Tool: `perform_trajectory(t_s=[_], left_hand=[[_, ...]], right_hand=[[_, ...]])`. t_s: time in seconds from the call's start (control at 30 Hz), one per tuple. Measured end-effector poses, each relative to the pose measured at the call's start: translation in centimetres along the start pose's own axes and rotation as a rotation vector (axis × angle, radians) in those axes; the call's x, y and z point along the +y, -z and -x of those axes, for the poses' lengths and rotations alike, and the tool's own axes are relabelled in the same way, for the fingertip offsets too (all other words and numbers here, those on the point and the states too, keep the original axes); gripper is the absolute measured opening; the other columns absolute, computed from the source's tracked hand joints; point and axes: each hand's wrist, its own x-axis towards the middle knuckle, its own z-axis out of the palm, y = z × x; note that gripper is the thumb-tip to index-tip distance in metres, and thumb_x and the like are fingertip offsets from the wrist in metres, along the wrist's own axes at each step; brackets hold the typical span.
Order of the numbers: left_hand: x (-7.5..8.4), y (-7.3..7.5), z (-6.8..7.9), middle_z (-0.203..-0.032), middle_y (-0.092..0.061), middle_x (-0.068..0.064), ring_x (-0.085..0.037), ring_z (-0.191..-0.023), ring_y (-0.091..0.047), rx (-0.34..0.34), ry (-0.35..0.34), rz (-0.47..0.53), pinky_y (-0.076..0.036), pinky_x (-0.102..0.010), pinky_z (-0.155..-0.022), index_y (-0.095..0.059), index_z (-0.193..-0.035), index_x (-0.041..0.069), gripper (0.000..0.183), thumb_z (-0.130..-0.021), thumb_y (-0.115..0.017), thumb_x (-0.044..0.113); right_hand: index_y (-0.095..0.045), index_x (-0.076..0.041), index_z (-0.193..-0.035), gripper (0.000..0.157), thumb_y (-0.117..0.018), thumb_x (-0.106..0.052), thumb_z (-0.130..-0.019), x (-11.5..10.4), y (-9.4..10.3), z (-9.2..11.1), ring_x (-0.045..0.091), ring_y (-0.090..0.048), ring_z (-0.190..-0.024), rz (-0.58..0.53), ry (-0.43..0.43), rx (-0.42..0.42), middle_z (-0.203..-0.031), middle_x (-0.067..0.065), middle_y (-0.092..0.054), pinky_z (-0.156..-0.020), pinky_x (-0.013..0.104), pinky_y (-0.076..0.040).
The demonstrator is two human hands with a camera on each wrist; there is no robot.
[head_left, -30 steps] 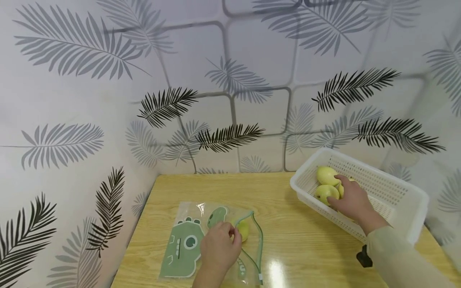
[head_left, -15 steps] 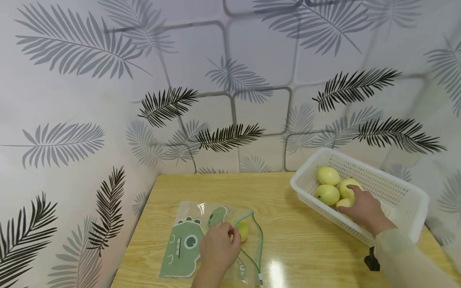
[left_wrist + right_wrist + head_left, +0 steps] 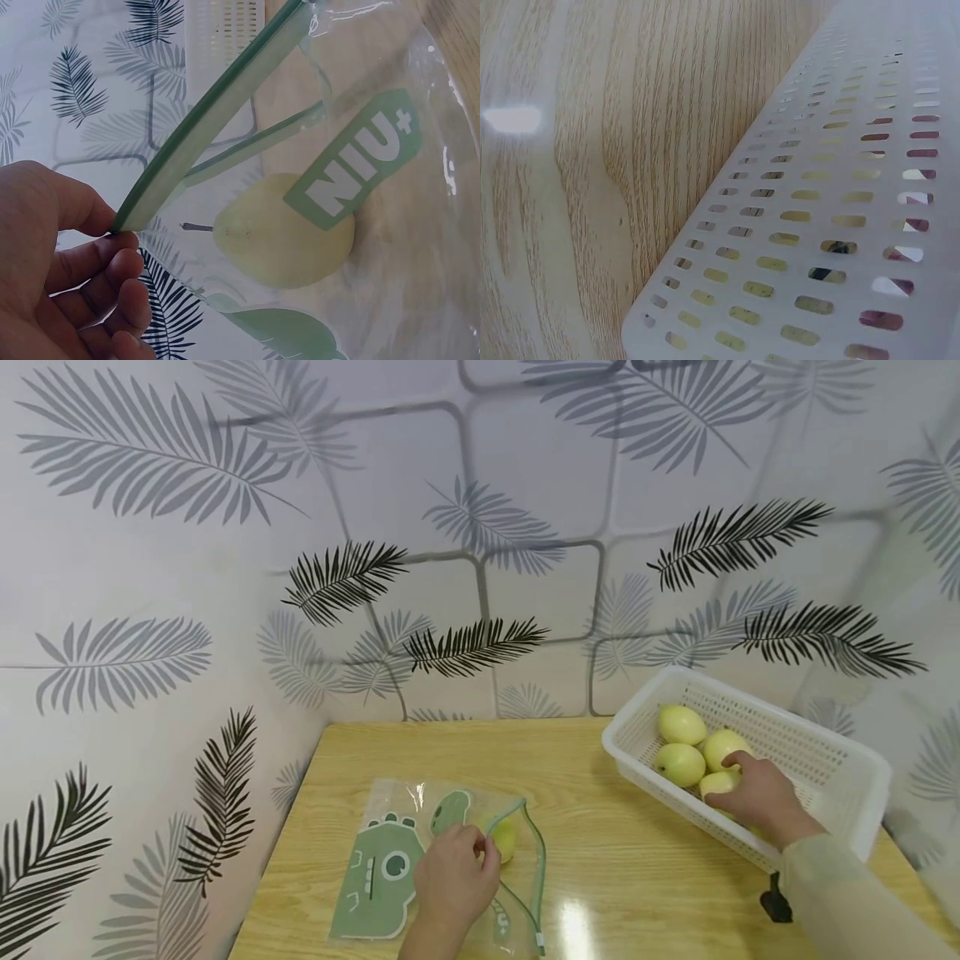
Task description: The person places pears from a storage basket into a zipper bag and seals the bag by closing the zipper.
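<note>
A clear zip bag [image 3: 375, 885] with green dinosaur print lies on the table, one yellow pear [image 3: 285, 232] inside it. My left hand [image 3: 456, 875] pinches the green strip [image 3: 217, 105] at the bag's mouth between thumb and forefinger, holding the mouth apart. Inside the white basket [image 3: 847, 768], my right hand [image 3: 761, 797] curls its thumb and fingers round a pear [image 3: 717, 783]. Further pears [image 3: 681, 766] lie against it in the basket's left end. In the right wrist view the basket's slotted wall [image 3: 795, 225] hides that hand, apart from bits of skin through the slots.
The wooden table [image 3: 600, 827] lies between bag and basket. Behind it stands a leaf-patterned wall covering [image 3: 480, 568], close to the basket's far side. A small black object [image 3: 776, 902] hangs by the right sleeve.
My right hand has moved slightly right and nearer within the basket, from the pears at the left to the nearer one. My left hand keeps its pinch on the bag.
</note>
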Motion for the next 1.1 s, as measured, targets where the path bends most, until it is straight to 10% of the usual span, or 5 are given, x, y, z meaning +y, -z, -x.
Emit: perform_trajectory(t_s=[0.33, 1.1], left_hand=[[-0.2, -0.4, 0.4, -0.068, -0.054, 0.012, -0.003, -0.056, -0.047, 0.023, -0.03, 0.016, -0.035, -0.021, -0.047, -0.063, -0.067, 0.021, 0.02, -0.084, -0.073, 0.024], [0.0, -0.3, 0.3, -0.071, -0.057, 0.011, -0.004, -0.059, -0.05, -0.034, -0.006, -0.004, -0.037, -0.021, -0.047, -0.066, -0.071, 0.021, 0.018, -0.087, -0.072, 0.026]], right_hand=[[-0.054, 0.012, -0.129, 0.076, -0.078, -0.043, -0.082, -0.6, -0.4, -0.4, 0.051, -0.061, -0.101, 0.072, -0.012, -0.042, -0.11, 0.036, -0.063, -0.081, 0.059, -0.05], [-0.055, 0.006, -0.13, 0.079, -0.082, -0.048, -0.08, -1.1, -0.5, -0.2, 0.05, -0.058, -0.104, 0.008, -0.023, 0.022, -0.117, 0.036, -0.061, -0.084, 0.059, -0.048]])
